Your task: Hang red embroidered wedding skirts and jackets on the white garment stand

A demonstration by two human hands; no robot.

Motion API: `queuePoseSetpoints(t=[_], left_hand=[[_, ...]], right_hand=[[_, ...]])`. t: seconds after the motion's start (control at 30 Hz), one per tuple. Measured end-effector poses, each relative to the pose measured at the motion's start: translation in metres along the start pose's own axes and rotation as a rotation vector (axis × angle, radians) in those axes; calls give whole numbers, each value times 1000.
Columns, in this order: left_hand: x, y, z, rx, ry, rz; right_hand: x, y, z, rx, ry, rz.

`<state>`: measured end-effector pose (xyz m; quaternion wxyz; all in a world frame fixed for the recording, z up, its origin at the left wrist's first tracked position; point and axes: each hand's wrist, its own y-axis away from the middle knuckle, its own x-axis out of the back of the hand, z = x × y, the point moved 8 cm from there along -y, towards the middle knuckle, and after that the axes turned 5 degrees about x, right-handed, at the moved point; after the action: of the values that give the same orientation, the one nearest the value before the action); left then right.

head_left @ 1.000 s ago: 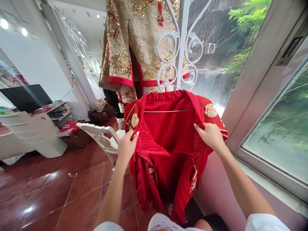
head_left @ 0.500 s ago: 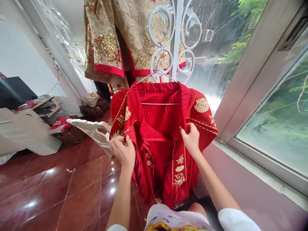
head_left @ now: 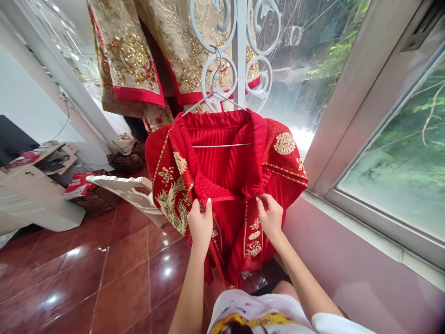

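A red garment with gold embroidery (head_left: pixel 225 167) hangs on a wire hanger (head_left: pixel 217 99) hooked into a white scrolled stand (head_left: pixel 239 55). My left hand (head_left: pixel 200 222) pinches the left front edge of the red garment at waist height. My right hand (head_left: pixel 269 215) pinches the right front edge, a short gap away. A thin red tie or band runs between the two hands. Pleated red fabric shows inside the open front.
A gold and red embroidered robe (head_left: pixel 139 55) hangs behind the stand. A white chair (head_left: pixel 127 190) lies tipped on the red tiled floor (head_left: pixel 86 278). White furniture with papers (head_left: pixel 31 195) stands at left. A window and grey sill (head_left: pixel 382 222) run along the right.
Both hands have come inward along the garment's front edges, from wide apart to close together at the middle. The front panels have been drawn toward each other. The view has shifted.
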<state>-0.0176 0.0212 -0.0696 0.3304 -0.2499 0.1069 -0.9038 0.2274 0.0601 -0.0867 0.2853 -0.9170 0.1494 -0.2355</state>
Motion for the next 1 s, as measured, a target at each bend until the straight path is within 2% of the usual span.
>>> queuePoseSetpoints(t=[0.07,0.2,0.27,0.37,0.43,0.53,0.6,0.73,0.8,0.9,1.0], left_hand=[[4,9,0,16,61,-24],[7,39,-4,27,10,-21],[-4,58,-6,46,83,-95],[-32,87,-9,109,259,-243],[-52,101,-9,162,366,-328],[-71,107,-8,199,445,-412],[-75,103,-10,196,448,-436],[-69,90,-21,206,434,-487],[-58,82,-29,253,474,-456],[-35,68,-37,289,522,-303],[-10,55,-23,148,406,-111]], right_hand=[[2,4,-2,-20,-40,-74],[-2,17,-11,-11,-5,-249],[-7,21,-11,-81,-65,-317],[-28,31,-14,-309,-464,-481],[-39,35,-25,-417,-704,-528],[-51,38,-44,-471,-845,-592],[-57,40,-52,-468,-851,-628],[-54,32,-53,-400,-814,-524],[-52,28,-51,-379,-826,-478],[-55,29,-46,-403,-845,-473],[-62,32,-43,-447,-881,-467]])
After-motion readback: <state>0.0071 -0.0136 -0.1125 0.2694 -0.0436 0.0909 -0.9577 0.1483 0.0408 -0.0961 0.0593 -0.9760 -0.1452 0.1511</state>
